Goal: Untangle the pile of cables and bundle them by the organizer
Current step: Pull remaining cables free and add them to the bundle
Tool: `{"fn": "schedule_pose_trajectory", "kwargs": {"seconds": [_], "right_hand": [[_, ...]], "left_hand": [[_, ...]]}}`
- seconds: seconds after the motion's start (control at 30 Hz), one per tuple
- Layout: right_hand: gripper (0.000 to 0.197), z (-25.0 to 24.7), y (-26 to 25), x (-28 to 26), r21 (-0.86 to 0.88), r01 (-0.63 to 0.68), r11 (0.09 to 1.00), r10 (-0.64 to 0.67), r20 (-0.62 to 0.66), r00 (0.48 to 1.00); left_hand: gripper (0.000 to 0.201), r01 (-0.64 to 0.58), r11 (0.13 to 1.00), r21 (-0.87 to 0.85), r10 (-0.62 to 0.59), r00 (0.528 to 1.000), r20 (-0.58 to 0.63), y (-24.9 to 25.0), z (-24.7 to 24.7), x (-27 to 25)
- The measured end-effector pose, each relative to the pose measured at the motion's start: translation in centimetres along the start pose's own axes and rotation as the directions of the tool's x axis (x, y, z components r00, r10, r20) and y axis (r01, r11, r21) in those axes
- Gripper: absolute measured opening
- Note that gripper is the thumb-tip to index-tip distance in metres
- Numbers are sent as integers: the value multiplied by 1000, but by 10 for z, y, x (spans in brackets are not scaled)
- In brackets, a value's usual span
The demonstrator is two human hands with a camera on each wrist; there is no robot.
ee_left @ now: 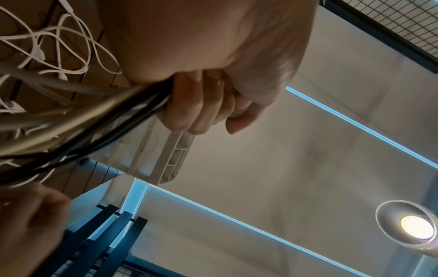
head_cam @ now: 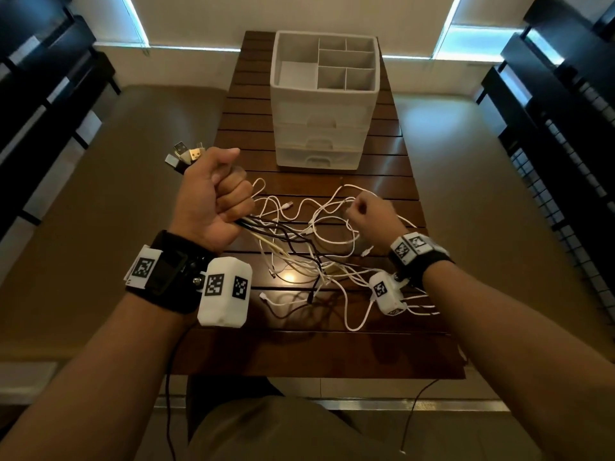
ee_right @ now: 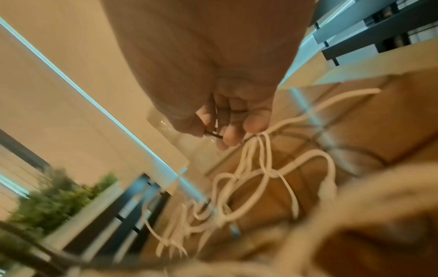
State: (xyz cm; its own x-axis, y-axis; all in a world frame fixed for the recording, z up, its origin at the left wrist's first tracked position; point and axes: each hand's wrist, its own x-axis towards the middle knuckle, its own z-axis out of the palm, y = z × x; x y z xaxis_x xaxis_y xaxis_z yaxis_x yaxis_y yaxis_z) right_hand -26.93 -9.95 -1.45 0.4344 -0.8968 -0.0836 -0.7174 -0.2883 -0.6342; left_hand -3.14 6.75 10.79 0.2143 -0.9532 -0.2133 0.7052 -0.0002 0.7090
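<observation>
A: How many hands are busy, and with what?

B: Two. The left hand [head_cam: 213,194] is raised above the near-left part of the table [head_cam: 382,347], closed in a tight fist round a bundle of cables [head_cam: 266,227]. The plugs [head_cam: 184,156] stick out of the top of the fist; I count about four or five metal ends, but they overlap too much for an exact count. In the left wrist view the fingers [ee_left: 189,105] wrap right round black and pale cords together.

A: And the other?

B: The right hand [head_cam: 372,214] is lower, over the middle of the table, with its fingertips [ee_right: 257,121] pinched on a loop of white cable [head_cam: 336,201]. The right wrist view is blurred, and a thin dark thing also shows between the fingers there; I cannot tell what it is.

A: Where is the rest of the tangle?

B: It lies loose on the slatted wood between the two hands and towards the near edge. Most strands are white, a few are black and at least one is yellowish. They cross so often that I cannot count them.

A: The organizer?

B: One white organizer [head_cam: 324,128] stands further back on the table, apart from the cables. It has three drawers in front, and its open top is split into six compartments.
</observation>
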Motion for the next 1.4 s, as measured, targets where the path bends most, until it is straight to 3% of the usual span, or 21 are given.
{"fn": "schedule_pose_trajectory", "kwargs": {"seconds": [0.1, 0.2, 0.3, 0.37, 0.43, 0.53, 0.6, 0.67, 0.73, 0.8, 0.93, 1.03, 1.17, 1.23, 1.3, 1.4], "right_hand": [[15, -45, -11, -14, -35, 45, 998, -52, -204, 978], [16, -78, -9, -31, -211, -91, 973, 15, -336, 942], [16, -91, 5, -38, -465, -311, 829, 183, -300, 936], [19, -90, 24, -42, -552, -384, 740, 317, -217, 923], [18, -90, 41, -48, -562, -440, 701, 412, -185, 892], [23, -98, 59, -52, -423, -530, 735, 467, -251, 848], [25, -104, 66, -49, -249, -477, 843, 400, -303, 865], [24, -108, 62, -51, -28, -300, 954, 275, -327, 904], [26, -110, 45, -56, 247, -118, 962, 198, -327, 924], [25, -109, 23, -58, 416, -10, 909, 151, -308, 939], [18, -86, 14, -42, 403, -51, 914, 187, -305, 934], [16, -65, 15, -29, 402, -133, 906, 207, -146, 967], [10, -58, 8, -27, 499, -50, 865, 120, -110, 987], [12, -59, 8, -27, 358, -18, 934, 89, -181, 979], [14, -58, 17, -23, 76, -64, 995, 83, -278, 957], [15, -52, 28, -18, -84, -179, 980, 151, -266, 952]], "left_hand": [[57, 0, 1000, -10, 0, 1000, 7, 1, 2, 1], [58, 3, 1000, -14, -3, 1000, 19, 1, 5, 1], [57, -5, 1000, -24, 6, 999, 32, 3, 5, 0], [57, -13, 999, -38, 15, 999, 51, 7, 4, 0], [57, -23, 998, -53, 26, 998, 64, 12, 3, -2], [57, -44, 997, -60, 48, 997, 68, 19, 2, -5], [57, -50, 997, -52, 53, 997, 62, 20, 1, -5], [57, -41, 999, -36, 43, 997, 63, 18, 1, -4], [59, -21, 999, -31, 23, 998, 65, 14, 3, -2], [59, -1, 999, -33, 3, 998, 63, 10, 4, 0], [58, -1, 999, -33, 3, 997, 72, 7, 9, 1], [58, -8, 1000, -23, 10, 996, 84, 7, 9, -1], [57, -10, 1000, -26, 12, 997, 75, 11, 1, -5], [58, -10, 1000, -27, 11, 998, 67, 11, -3, -5], [58, -6, 1000, -28, 8, 997, 71, 9, -5, -5], [58, 0, 1000, -17, 2, 997, 77, 4, -5, -3]]}}
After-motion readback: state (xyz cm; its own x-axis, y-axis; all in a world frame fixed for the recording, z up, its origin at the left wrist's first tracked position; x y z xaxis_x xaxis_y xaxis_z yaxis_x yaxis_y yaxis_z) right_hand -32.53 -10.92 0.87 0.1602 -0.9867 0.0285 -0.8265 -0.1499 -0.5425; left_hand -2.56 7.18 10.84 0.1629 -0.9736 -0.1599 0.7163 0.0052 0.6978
